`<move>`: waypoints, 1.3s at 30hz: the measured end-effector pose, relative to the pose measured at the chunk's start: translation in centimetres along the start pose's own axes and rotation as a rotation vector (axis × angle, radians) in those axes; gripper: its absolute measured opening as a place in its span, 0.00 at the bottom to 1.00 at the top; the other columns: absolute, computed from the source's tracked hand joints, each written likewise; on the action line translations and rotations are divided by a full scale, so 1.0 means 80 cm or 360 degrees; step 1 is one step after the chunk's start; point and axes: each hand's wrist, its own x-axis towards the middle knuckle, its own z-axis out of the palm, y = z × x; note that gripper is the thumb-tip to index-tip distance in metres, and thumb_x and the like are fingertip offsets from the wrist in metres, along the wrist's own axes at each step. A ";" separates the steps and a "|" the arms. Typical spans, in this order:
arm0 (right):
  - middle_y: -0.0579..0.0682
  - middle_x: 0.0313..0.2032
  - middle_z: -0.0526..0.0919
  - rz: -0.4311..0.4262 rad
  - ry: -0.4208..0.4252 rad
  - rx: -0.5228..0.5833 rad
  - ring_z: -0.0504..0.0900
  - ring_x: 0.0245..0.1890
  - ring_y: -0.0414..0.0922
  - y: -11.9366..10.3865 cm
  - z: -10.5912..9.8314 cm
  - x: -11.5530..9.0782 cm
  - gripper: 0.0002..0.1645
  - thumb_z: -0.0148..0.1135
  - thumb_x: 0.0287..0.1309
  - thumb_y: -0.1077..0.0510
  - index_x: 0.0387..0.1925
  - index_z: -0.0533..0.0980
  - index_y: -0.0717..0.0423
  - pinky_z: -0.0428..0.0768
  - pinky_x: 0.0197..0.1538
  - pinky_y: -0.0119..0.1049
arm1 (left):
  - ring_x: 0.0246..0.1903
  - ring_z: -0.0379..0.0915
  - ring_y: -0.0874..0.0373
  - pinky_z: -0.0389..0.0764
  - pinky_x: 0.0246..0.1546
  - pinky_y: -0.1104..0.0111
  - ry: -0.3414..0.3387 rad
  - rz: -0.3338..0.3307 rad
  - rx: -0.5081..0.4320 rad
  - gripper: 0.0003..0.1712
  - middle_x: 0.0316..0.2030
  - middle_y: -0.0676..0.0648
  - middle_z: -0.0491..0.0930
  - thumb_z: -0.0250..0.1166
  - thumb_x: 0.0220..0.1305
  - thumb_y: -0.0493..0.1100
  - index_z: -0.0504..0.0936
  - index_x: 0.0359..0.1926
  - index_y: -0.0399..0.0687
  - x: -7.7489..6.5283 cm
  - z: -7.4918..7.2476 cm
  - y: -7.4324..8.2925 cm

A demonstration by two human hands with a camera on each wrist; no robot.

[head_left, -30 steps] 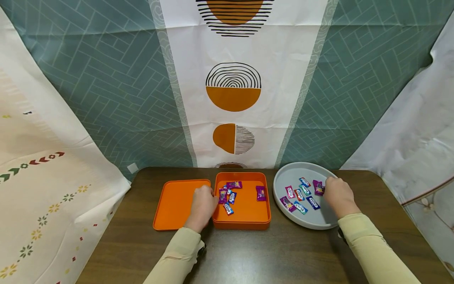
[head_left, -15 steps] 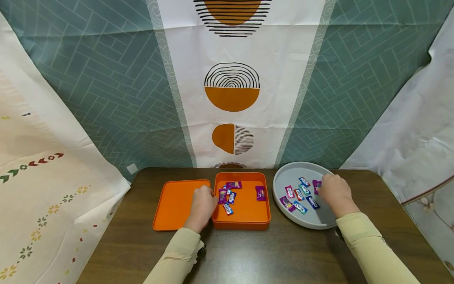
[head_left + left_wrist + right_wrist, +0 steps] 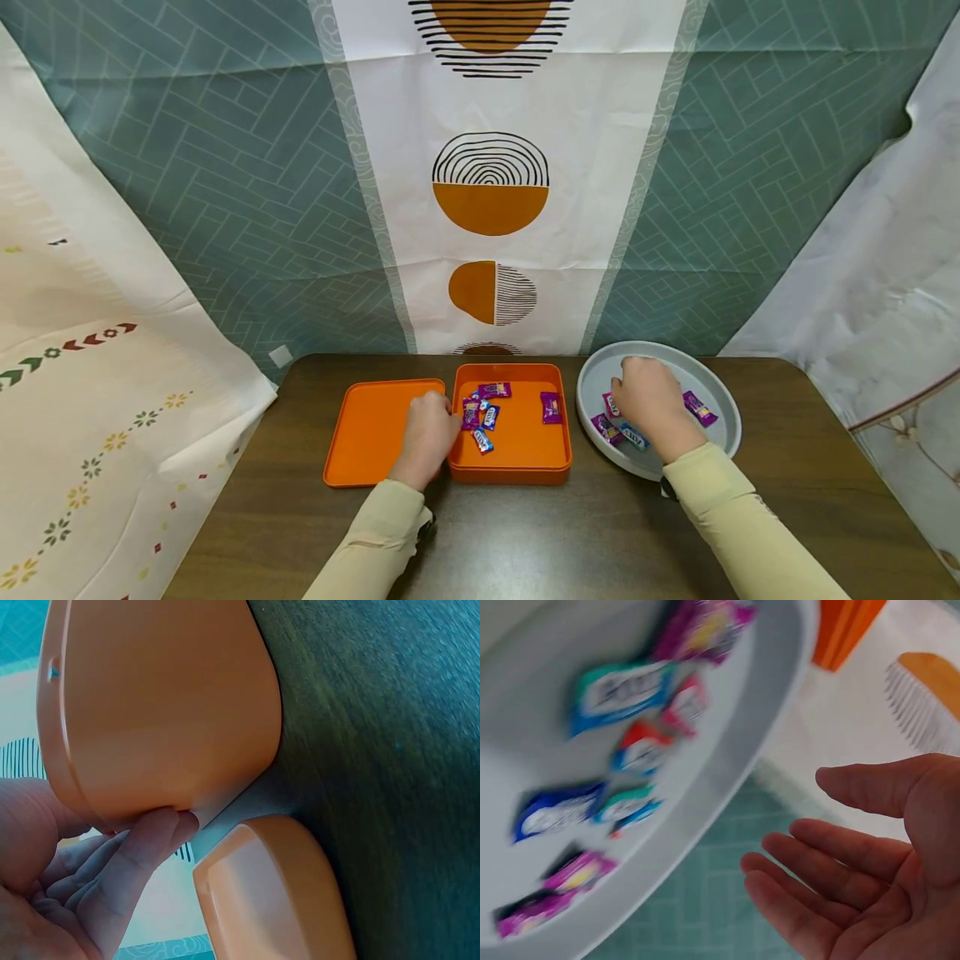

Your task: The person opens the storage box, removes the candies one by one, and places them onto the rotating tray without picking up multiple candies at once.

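Note:
My left hand [image 3: 429, 432] grips the left rim of an orange box [image 3: 525, 477]. In the left wrist view, its fingertips press the outer wall while the thumb goes behind the rim. Inside the box lie several wrapped candies, among them a purple one [image 3: 551, 408] on the right and a blue one [image 3: 490, 417] in the left group. Over the round grey tray [image 3: 722, 382] is my right hand [image 3: 654, 400], its fingers loosely extended with nothing between them in the right wrist view. Several wrapped candies lie on the tray, including a dark blue one [image 3: 559, 810]; the hand covers some in the head view.
A shallow orange lid [image 3: 375, 433] lies left of the box. Both stand on a dark wooden table [image 3: 510, 542], with a patterned curtain [image 3: 300, 208] hanging behind its far edge. The grey tray's raised rim is close to the box's right side.
My right hand has moved left across the tray, uncovering a purple candy on its right side and hiding candies in the middle. My left hand and the box have not moved.

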 end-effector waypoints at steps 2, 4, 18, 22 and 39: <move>0.61 0.21 0.79 -0.0025 0.0036 0.0022 0.80 0.23 0.56 -0.015 0.001 0.001 0.13 0.59 0.54 0.57 0.21 0.74 0.63 0.80 0.29 0.53 | 0.13 0.73 0.61 0.78 0.16 0.74 0.0004 0.0006 0.0003 0.06 0.21 0.46 0.82 0.69 0.53 0.39 0.86 0.28 0.39 0.000 0.000 0.000; 0.61 0.24 0.81 -0.0048 0.0049 0.0038 0.81 0.25 0.58 -0.030 0.004 0.003 0.13 0.59 0.54 0.56 0.24 0.76 0.64 0.81 0.32 0.54 | 0.13 0.73 0.61 0.78 0.16 0.74 0.0008 0.0011 0.0005 0.06 0.21 0.46 0.83 0.69 0.53 0.39 0.86 0.29 0.39 0.000 0.000 0.000; 0.56 0.34 0.82 -0.0081 -0.0143 0.0072 0.80 0.32 0.51 -0.136 0.045 -0.003 0.19 0.66 0.50 0.53 0.39 0.76 0.63 0.82 0.44 0.45 | 0.15 0.76 0.60 0.79 0.17 0.73 0.0012 0.0001 0.0037 0.07 0.23 0.45 0.83 0.69 0.53 0.40 0.86 0.30 0.39 0.002 0.000 -0.001; 0.56 0.33 0.81 -0.0079 -0.0169 0.0025 0.80 0.31 0.51 -0.156 0.061 -0.007 0.18 0.66 0.48 0.53 0.37 0.76 0.62 0.83 0.41 0.45 | 0.16 0.75 0.60 0.80 0.18 0.72 0.0001 -0.0006 0.0029 0.08 0.24 0.45 0.83 0.69 0.53 0.40 0.86 0.31 0.39 0.002 0.001 -0.001; 0.55 0.31 0.83 0.0153 -0.0286 -0.0185 0.82 0.27 0.51 -0.157 0.108 0.001 0.16 0.70 0.43 0.53 0.32 0.80 0.59 0.83 0.28 0.49 | 0.17 0.77 0.59 0.81 0.20 0.71 0.0013 -0.0017 0.0007 0.08 0.24 0.45 0.84 0.69 0.53 0.41 0.86 0.31 0.40 0.002 0.002 -0.002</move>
